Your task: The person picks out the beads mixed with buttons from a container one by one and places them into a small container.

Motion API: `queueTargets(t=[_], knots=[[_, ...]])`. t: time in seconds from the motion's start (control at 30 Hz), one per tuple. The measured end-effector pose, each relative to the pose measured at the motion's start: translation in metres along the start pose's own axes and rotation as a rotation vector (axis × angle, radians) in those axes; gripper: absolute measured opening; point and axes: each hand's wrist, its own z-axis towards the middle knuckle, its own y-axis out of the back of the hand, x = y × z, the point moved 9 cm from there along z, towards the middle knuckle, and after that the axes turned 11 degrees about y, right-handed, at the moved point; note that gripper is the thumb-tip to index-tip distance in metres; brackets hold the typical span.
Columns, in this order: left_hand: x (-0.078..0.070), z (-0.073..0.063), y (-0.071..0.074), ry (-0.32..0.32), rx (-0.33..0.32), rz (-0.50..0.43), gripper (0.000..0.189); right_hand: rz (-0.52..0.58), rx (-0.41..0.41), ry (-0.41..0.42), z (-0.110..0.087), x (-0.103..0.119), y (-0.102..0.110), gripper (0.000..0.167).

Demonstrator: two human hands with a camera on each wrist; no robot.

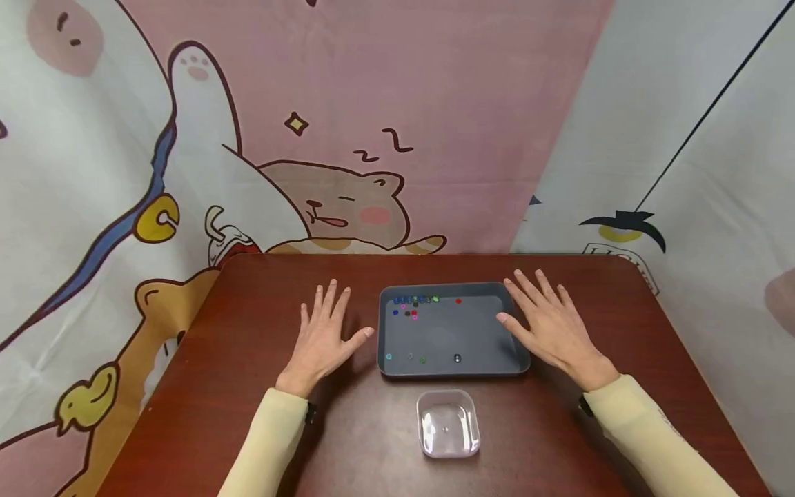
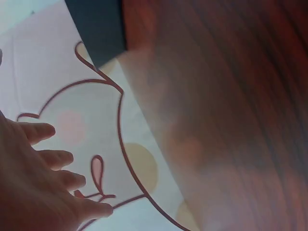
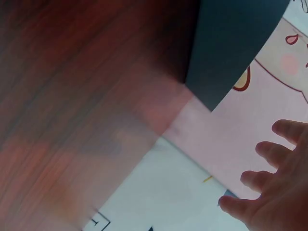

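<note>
A dark grey tray [image 1: 484, 331] lies on the table between the two hands. Small coloured beads [image 1: 415, 301] cluster in its upper left corner, with a red bead [image 1: 458, 301] to their right and several more along the near side. My left hand [image 1: 319, 345] is spread out left of the tray, holding nothing. To the right, my right hand [image 1: 553, 328] is also spread, its thumb and fingertips by the tray's right edge, gripping nothing. In front of the tray stands a clear square plastic container [image 1: 448, 424]. Both wrist views show straight fingers and one tray side.
The brown wooden table [image 1: 248, 310] reaches back to a cloth backdrop [image 1: 472, 124] printed with cartoon animals. A pale cloth [image 1: 733, 207] with printed figures hangs along the right side.
</note>
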Motion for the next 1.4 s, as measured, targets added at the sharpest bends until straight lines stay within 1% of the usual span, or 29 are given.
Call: queueTargets(t=[0.13,0.2,0.4,0.6,0.77,0.87,0.97,1.03,1.17,1.3,1.4], knots=[[-0.014,-0.009,0.002,-0.058,-0.016,-0.042,0.096,0.0,-0.009,0.029,0.003,0.01,-0.001,0.076],[-0.018,-0.013,0.003,-0.077,-0.018,-0.042,0.095,0.004,-0.008,0.045,0.003,0.015,-0.001,0.076],[-0.03,-0.024,0.001,-0.127,-0.004,-0.056,0.092,0.015,-0.018,0.102,0.008,0.032,-0.003,0.074],[-0.051,-0.034,0.001,-0.227,-0.023,-0.082,0.091,0.041,-0.012,0.142,0.014,0.045,-0.007,0.072],[-0.069,-0.044,-0.002,-0.32,-0.018,-0.087,0.099,0.072,-0.008,0.173,0.019,0.054,-0.011,0.07],[-0.079,-0.051,-0.005,-0.378,0.001,-0.091,0.1,0.086,-0.014,0.194,0.022,0.059,-0.013,0.068],[-0.088,-0.058,-0.01,-0.431,0.035,-0.081,0.096,0.099,-0.018,0.203,0.026,0.063,-0.016,0.066],[-0.094,-0.063,-0.015,-0.46,0.063,-0.067,0.095,0.102,-0.016,0.209,0.028,0.065,-0.017,0.066],[-0.104,-0.074,-0.024,-0.523,0.102,-0.044,0.098,0.108,-0.013,0.233,0.032,0.07,-0.021,0.065],[-0.113,-0.085,-0.034,-0.589,0.135,-0.03,0.101,0.122,0.009,0.259,0.036,0.075,-0.029,0.064],[-0.119,-0.092,-0.041,-0.638,0.169,-0.014,0.105,0.157,0.05,0.276,0.038,0.077,-0.037,0.064]])
